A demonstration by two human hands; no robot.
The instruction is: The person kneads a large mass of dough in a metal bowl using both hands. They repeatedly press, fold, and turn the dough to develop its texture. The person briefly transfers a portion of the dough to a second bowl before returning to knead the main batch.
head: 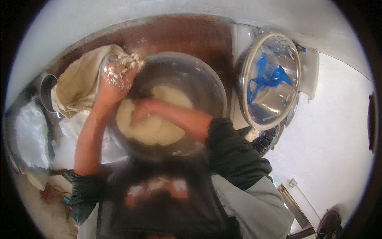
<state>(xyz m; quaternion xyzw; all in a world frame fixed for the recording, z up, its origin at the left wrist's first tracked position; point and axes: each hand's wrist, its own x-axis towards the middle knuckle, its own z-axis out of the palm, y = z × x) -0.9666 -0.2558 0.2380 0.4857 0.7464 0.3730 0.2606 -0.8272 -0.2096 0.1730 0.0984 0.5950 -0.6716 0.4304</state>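
In a large metal bowl (pixel 209 77) lies a pale, flour-like mass (pixel 161 131). My right hand (pixel 143 110) is down in the bowl on this mass, blurred; its fingers are partly hidden, so its grip cannot be told. My left hand (pixel 121 74), coated with white crumbs, is raised at the bowl's upper left rim, beside a beige cloth (pixel 79 80). Clumps of crumbly white material (pixel 131 59) lie at its fingers. Whether it holds them or the cloth is unclear.
Right of the bowl a tilted metal basin (pixel 246 89) holds blue-and-clear plastic (pixel 274 77). Below it sits a dark container (pixel 265 140) with pale bits. A clear plastic bag (pixel 32 134) is at far left, near a metal vessel (pixel 47 89). A reddish-brown board (pixel 185 33) lies behind the bowl.
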